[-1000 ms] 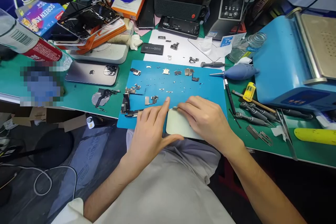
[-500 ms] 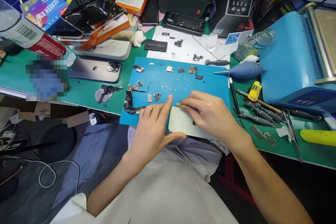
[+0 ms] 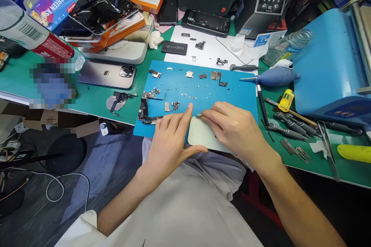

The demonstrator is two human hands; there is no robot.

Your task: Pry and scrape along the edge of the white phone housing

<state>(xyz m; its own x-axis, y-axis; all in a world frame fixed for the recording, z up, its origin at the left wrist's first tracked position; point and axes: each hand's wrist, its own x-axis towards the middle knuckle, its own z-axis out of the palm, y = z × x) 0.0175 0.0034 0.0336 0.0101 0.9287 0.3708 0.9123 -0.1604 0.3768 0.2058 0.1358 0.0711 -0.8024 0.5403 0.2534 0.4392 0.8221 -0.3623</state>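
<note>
A pale, cream-coloured phone back [image 3: 199, 136] lies at the near edge of a blue work mat [image 3: 232, 88]. My left hand [image 3: 171, 139] grips its left end, thumb along the near edge and index finger stretched to the far corner. My right hand [image 3: 232, 127] lies over the phone's right part, fingertips pinched at its far edge on a small metal piece [image 3: 198, 115]. Small phone parts and screws [image 3: 188, 85] are spread over the mat, with flex cables and boards [image 3: 147, 108] at its left side.
A grey phone [image 3: 106, 75] lies face down at left. Screwdrivers and tweezers [image 3: 290, 123], a blue air blower [image 3: 275, 76] and a yellow tool [image 3: 285, 99] lie at right, beside a blue machine [image 3: 324, 69]. Boxes, broken screens [image 3: 104, 9] and a soldering station [image 3: 269, 0] crowd the back.
Both hands stay on the pale phone back in the same grip. Only the camera view has shifted slightly, so the bench appears a little lower and to the right.
</note>
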